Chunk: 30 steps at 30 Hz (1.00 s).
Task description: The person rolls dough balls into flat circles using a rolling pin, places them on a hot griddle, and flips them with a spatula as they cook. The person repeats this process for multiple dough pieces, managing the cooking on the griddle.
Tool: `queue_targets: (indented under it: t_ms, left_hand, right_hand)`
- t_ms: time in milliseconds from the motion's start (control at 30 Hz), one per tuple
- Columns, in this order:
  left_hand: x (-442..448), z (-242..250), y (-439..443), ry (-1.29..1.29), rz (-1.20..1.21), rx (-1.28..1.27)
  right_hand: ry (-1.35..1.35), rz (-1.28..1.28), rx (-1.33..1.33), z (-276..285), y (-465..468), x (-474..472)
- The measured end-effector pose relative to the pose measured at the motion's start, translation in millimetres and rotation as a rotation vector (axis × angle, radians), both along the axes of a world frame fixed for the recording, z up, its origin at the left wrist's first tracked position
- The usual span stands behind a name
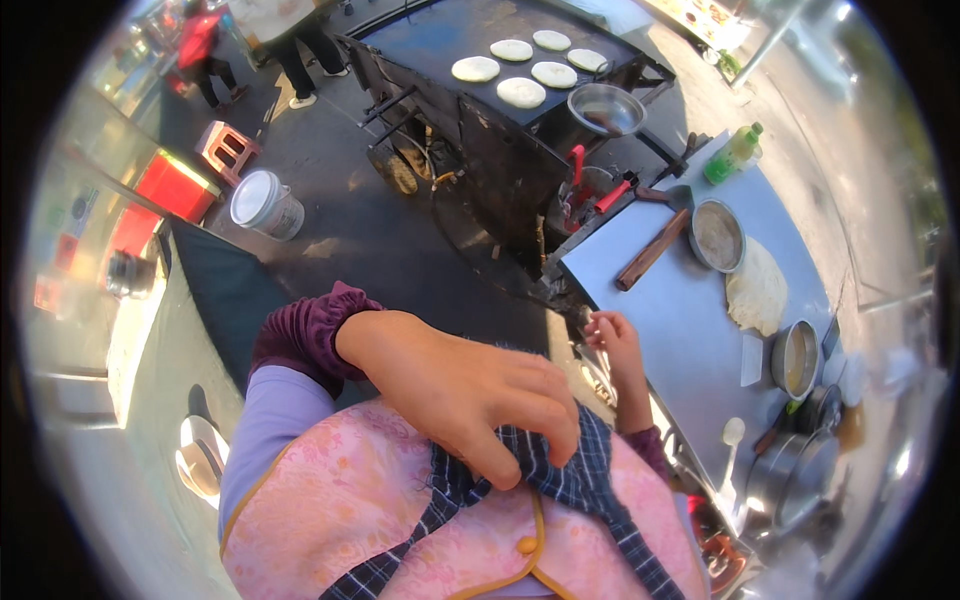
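Note:
My left hand (465, 397) is raised before my chest, its fingers bent and apart, with nothing visible in its grasp. Behind it is the dark checked apron (585, 457), worn over a pink patterned garment (322, 502). Down at the left edge of the metal worktable (660, 337) is my right hand (619, 341), fingers loosely curled and no held thing visible. On that table lie a wooden rolling pin (652, 251), a metal bowl of pale powder (718, 235) and a mass of dough (757, 289). Several flat dough rounds (521, 92) rest on the black griddle (450, 34).
A metal bowl (607, 110) sits at the griddle's near corner, above red-handled tools (613, 196). The table also bears a green bottle (733, 155), a bowl of yellowish liquid (795, 360), a white spoon (731, 450) and pots (787, 472). A white bucket (266, 206) stands on the ground.

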<state>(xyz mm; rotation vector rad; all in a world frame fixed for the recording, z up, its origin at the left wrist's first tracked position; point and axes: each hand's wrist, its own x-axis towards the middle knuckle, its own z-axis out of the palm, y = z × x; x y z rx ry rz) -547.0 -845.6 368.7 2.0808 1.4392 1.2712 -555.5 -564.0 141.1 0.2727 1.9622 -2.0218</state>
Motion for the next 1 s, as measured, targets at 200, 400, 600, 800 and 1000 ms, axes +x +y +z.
queue_targets:
  t_ms: [200, 400, 600, 800, 1000]
  left_hand:
    - [10.5, -4.9, 35.6, -0.365, 0.477, 0.525]
    - [35.1, -24.5, 60.5, -0.668, 0.461, 0.739]
    - [51.9, -21.8, 83.9, -0.814, 0.629, 1.088]
    - [25.2, -32.7, 67.8, -0.625, 0.570, 1.250]
    - [36.1, -34.1, 45.9, -0.739, 0.781, 1.192]
  right_hand:
    - [0.008, 0.065, 0.025, -1.3, 14.6, -8.9]
    - [-0.046, 0.128, 0.085, 23.7, 20.9, 3.6]
    - [-0.067, 0.188, 0.129, 15.9, 16.1, -2.9]
    - [-0.065, 0.186, 0.122, 7.4, 1.3, -7.6]
    - [-0.066, 0.199, 0.141, 10.6, -28.2, -12.9]
